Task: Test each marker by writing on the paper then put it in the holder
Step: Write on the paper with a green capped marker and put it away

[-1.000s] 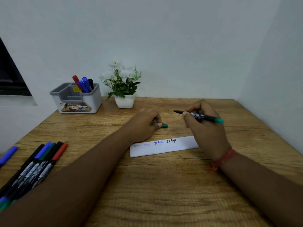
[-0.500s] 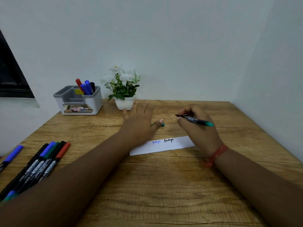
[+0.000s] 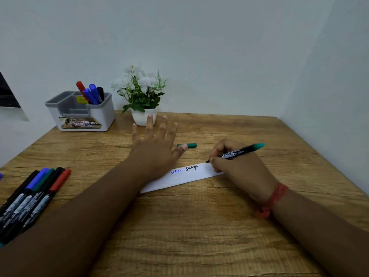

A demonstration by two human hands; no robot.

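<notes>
The right hand [image 3: 237, 166] rests on the right end of the paper strip [image 3: 179, 177], its fingers curled round a green-ended marker [image 3: 239, 151] in a writing grip. The marker slants up and to the right, its teal end high and its dark tip down at the far edge of the paper, just right of the black written word; whether the tip actually touches the sheet is hard to tell from this angle. A red thread band [image 3: 273, 198] circles the right wrist.

The left hand [image 3: 157, 144] lies palm down with its fingers straight and spread wide, holding nothing, pointing away toward the flower pot [image 3: 143, 116]. Its forearm crosses over the left part of the paper and hides it. The thumb reaches out to the right, its tip at the near end of the green cap [image 3: 189, 145], which lies on its side on the wooden table [image 3: 199, 226] beyond the paper.

Two words show on the strip, one blue and one black. At the back left stands the holder [image 3: 83, 114], grey and white, with one red, two blue and one black marker upright in its right compartment. At the left edge of the table a row of capped markers [image 3: 34, 196] lies side by side, touching one another
</notes>
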